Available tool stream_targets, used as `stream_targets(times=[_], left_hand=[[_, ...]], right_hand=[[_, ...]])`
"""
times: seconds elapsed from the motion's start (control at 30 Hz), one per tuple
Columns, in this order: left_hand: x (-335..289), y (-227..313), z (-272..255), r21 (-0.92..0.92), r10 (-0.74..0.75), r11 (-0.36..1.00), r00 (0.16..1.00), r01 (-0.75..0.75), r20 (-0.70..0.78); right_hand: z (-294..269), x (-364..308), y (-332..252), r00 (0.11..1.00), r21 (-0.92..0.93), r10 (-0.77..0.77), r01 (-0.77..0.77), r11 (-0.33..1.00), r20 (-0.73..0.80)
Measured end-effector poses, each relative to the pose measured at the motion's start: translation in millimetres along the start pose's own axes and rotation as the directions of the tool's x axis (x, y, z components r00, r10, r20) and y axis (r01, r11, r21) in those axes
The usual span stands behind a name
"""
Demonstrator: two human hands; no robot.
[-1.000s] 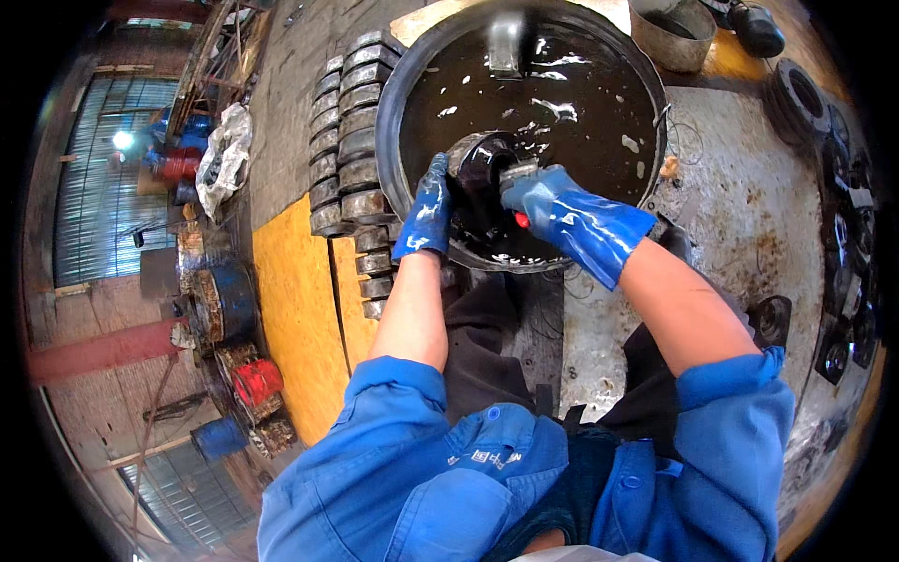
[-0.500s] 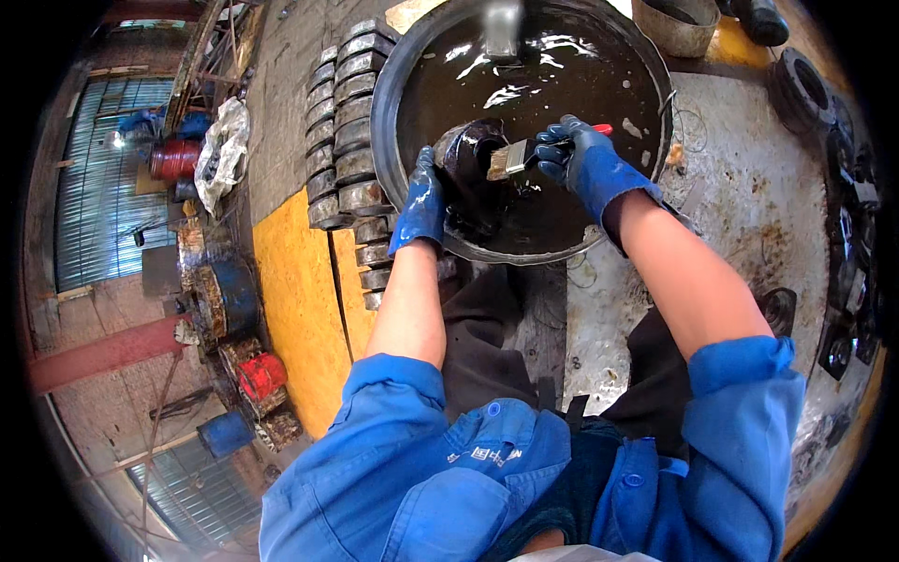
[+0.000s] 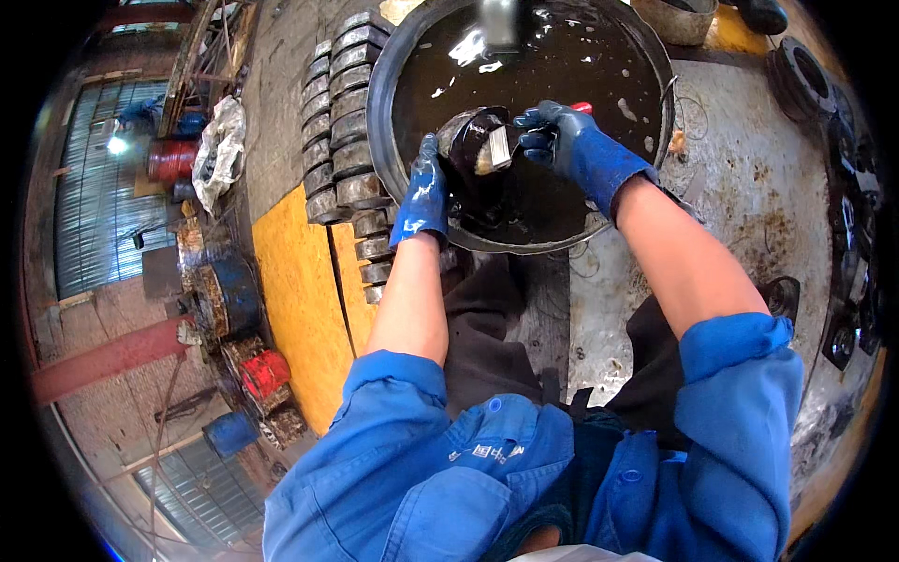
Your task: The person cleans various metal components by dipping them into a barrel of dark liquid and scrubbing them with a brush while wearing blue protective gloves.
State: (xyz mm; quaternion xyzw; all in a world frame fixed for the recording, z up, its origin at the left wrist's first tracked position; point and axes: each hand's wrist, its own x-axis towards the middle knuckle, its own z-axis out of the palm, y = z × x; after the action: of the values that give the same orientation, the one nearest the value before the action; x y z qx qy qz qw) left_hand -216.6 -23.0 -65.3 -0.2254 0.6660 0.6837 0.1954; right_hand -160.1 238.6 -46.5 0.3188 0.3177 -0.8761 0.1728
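Observation:
A wide round black tub point(image 3: 382, 94) holds dark, shiny liquid. In a blue glove, my left hand point(image 3: 422, 192) grips the left side of a dark, wet, hollow metal part point(image 3: 462, 140), which is tilted over the liquid. My right hand point(image 3: 558, 139), gloved too, is closed around a paintbrush point(image 3: 498, 148) with a metal ferrule and a red handle end. The brush's bristles are inside the opening of the part. My left fingers are partly hidden behind the part.
Stacked dark metal rings point(image 3: 351, 122) stand left of the tub, by a yellow board point(image 3: 298, 272). A stained metal sheet point(image 3: 740, 187) lies to the right, with black parts point(image 3: 847, 281) along its far side. A grey bucket point(image 3: 676, 21) sits at the upper right.
My right hand has moved left, and the brush has gone from the part's edge into its opening. My left hand keeps its hold on the part.

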Motion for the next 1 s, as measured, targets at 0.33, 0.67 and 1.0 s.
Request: stream_targets(times=[0.33, 0.67, 1.0], left_hand=[[-15, 8, 15, 0.034, 0.036, 0.999, 0.999, -0.036, -0.001], [-37, 15, 15, 0.089, 0.069, 0.994, 0.997, -0.066, -0.03], [-53, 18, 24, 0.123, 0.085, 0.989, 0.995, -0.079, -0.043]], right_hand=[[11, -28, 1, 0.74, -0.777, -0.264, 0.627, -0.065, 0.619], [-27, 8, -23, 0.89, -0.398, -0.453, 0.434, 0.808, 0.05], [-18, 6, 14, 0.995, -0.583, -0.098, 0.071, 0.809, -0.015]])
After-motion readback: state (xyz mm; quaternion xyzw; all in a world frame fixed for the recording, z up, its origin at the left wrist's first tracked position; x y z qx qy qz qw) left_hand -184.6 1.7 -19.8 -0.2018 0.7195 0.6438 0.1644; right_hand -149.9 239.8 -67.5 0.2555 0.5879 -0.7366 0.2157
